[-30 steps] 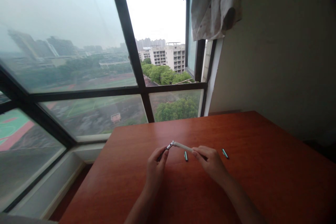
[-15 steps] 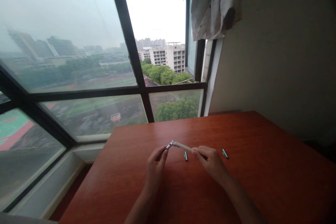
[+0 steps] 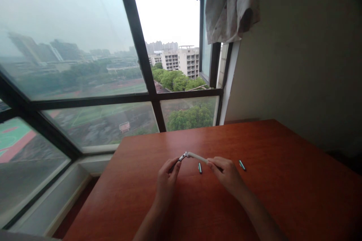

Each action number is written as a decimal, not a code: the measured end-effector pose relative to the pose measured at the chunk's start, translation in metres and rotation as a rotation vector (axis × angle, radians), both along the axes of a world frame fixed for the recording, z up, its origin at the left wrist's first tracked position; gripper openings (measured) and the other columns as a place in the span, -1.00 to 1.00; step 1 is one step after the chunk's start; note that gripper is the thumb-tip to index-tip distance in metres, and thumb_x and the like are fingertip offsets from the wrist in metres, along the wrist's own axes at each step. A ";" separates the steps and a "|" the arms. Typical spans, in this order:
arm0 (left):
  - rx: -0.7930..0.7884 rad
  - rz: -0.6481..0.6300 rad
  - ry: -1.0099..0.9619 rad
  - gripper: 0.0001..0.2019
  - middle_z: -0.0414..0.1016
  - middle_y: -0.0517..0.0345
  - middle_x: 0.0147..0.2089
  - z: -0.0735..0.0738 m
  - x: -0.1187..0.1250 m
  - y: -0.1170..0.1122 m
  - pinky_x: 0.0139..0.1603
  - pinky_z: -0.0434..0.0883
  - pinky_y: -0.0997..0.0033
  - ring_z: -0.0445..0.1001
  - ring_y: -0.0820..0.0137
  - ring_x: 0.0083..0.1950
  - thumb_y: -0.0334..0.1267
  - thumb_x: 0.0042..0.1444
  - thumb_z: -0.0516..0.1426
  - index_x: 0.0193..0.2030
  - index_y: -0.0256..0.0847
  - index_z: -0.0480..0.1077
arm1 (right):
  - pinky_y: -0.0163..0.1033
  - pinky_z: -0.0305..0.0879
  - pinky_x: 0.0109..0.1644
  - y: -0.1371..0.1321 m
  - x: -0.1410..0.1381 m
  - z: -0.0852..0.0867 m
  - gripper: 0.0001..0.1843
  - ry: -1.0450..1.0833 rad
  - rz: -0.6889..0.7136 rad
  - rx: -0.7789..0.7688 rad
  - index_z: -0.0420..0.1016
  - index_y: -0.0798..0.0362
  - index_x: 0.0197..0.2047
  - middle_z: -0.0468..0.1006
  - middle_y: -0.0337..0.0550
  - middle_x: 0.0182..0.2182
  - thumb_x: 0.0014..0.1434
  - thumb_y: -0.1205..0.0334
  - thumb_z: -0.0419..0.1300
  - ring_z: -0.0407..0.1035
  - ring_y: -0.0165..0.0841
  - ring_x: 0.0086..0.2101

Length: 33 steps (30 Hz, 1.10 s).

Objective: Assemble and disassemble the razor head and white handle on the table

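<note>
nothing visibly moved: left fingers (image 3: pixel 171 163) pinch a silver-tipped tool (image 3: pixel 183 156), right fingers (image 3: pixel 218 161) a pale rod (image 3: pixel 198 157).

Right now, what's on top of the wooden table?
One greenish strip lies between the left hand and right hand, a second strip right of both. Whatever the hands cover is hidden.

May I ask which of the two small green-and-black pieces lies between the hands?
The left piece; the other piece lies past the right hand, on its outer side.
</note>
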<state>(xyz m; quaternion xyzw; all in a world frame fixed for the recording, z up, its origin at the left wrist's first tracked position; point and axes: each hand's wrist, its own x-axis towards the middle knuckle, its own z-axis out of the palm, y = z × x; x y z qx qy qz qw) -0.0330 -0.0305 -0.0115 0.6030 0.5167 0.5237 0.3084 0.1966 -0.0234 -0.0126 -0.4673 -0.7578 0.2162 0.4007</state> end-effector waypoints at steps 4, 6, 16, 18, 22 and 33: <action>-0.008 0.003 0.001 -0.74 0.59 0.00 -0.15 -0.001 0.000 0.000 -0.15 0.38 0.36 0.50 0.22 -0.13 -0.15 0.15 0.14 -0.14 -0.24 0.53 | -0.31 0.19 -0.34 0.000 0.001 0.000 -0.66 0.004 0.010 -0.006 0.59 0.06 -0.26 0.52 -0.16 -0.45 0.30 0.11 0.02 0.39 -0.35 -0.42; -0.011 0.012 -0.004 -0.74 0.59 0.00 -0.16 0.000 0.000 0.000 -0.16 0.38 0.37 0.50 0.22 -0.13 -0.14 0.14 0.14 -0.14 -0.24 0.53 | -0.31 0.19 -0.34 0.000 0.001 0.000 -0.66 0.009 0.020 -0.007 0.58 0.05 -0.26 0.53 -0.17 -0.45 0.30 0.10 0.02 0.39 -0.35 -0.42; -0.011 -0.002 -0.015 -0.74 0.59 0.01 -0.16 0.000 -0.001 0.000 -0.16 0.39 0.37 0.50 0.22 -0.14 -0.13 0.14 0.15 -0.14 -0.23 0.54 | -0.31 0.20 -0.34 -0.001 0.001 0.003 -0.66 0.019 0.028 -0.017 0.59 0.06 -0.25 0.53 -0.16 -0.45 0.29 0.09 0.03 0.40 -0.35 -0.42; -0.011 -0.016 -0.007 -0.73 0.59 0.01 -0.17 0.001 0.000 -0.001 -0.16 0.39 0.37 0.50 0.22 -0.15 -0.12 0.14 0.15 -0.15 -0.23 0.54 | -0.31 0.21 -0.34 -0.001 0.001 0.003 -0.64 0.017 0.016 -0.012 0.59 0.06 -0.23 0.53 -0.15 -0.45 0.30 0.08 0.01 0.40 -0.34 -0.41; 0.003 -0.019 -0.004 -0.73 0.59 0.01 -0.20 0.004 0.001 -0.001 -0.20 0.40 0.36 0.50 0.22 -0.18 -0.11 0.11 0.16 -0.17 -0.23 0.55 | -0.29 0.20 -0.35 -0.001 0.000 0.003 -0.59 -0.010 -0.034 0.008 0.58 0.07 -0.25 0.52 -0.13 -0.47 0.32 0.04 -0.03 0.38 -0.33 -0.43; 0.009 -0.044 0.003 -0.73 0.59 0.02 -0.20 0.001 -0.001 0.001 -0.19 0.39 0.37 0.50 0.25 -0.19 -0.14 0.13 0.15 -0.14 -0.23 0.55 | -0.30 0.21 -0.36 -0.002 0.003 0.007 -0.61 0.037 0.064 -0.018 0.59 0.07 -0.25 0.54 -0.14 -0.46 0.30 0.03 0.02 0.40 -0.34 -0.42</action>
